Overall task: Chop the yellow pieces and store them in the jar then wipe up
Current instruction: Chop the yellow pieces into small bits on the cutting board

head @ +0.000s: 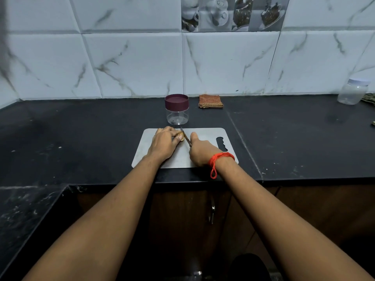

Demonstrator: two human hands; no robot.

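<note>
A grey cutting board (pixel 205 136) lies on the black counter. My left hand (pixel 164 144) rests on its far left part, fingers curled over a yellow piece (pixel 181 137) that is mostly hidden. My right hand (pixel 199 152), with a red thread at the wrist, grips a knife (pixel 185 137) whose blade lies against the yellow piece. Just behind the board stands a clear jar (pixel 177 116) with a maroon lid on it. A folded brown checked cloth (pixel 210 101) lies by the wall to the jar's right.
A second clear jar with a white lid (pixel 353 93) stands at the far right by the wall. The black counter (pixel 81 134) bends toward me on the left. Its front edge runs just below the board, above dark cabinet doors.
</note>
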